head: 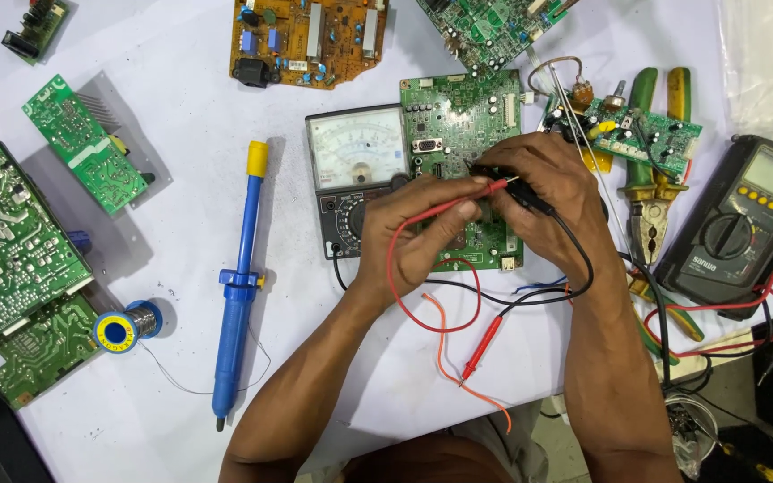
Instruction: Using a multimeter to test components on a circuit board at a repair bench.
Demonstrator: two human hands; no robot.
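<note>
Far left of both hands, at the tabletop (181, 80) edge: a large green circuit board (6, 246), and up from it a smaller green board on a grey metal plate (82, 143). A spool of solder wire (127, 326) lies below these, its loose strand trailing toward the person.

Just left of the left hand: a blue desoldering pump with a yellow cap (236, 286), lying lengthwise, tip toward the person.

Directly above the left hand: an analog multimeter (358, 174), face up, its lower right corner hidden by the fingers. An orange-brown circuit board (306, 40) sits farther up.

Left hand (422, 233): fingers curled, thumb and forefinger pinching the red test probe (480, 190), tip pointing right. Its red lead loops down below the wrist.

Both hands rest over a green circuit board (458, 116) beside the meter; the probe tips meet above it.

Right hand (539, 192): fingers closed around the black test probe (516, 195), tip pointing left toward the red one. A black lead runs down past the wrist.

Below and between the forearms: a spare red probe (480, 349) with an orange wire.

Right of the right hand: a small green board with knobs (637, 130), pliers with green-yellow handles (650, 192), then a dark digital multimeter (744, 219) with red leads.
</note>
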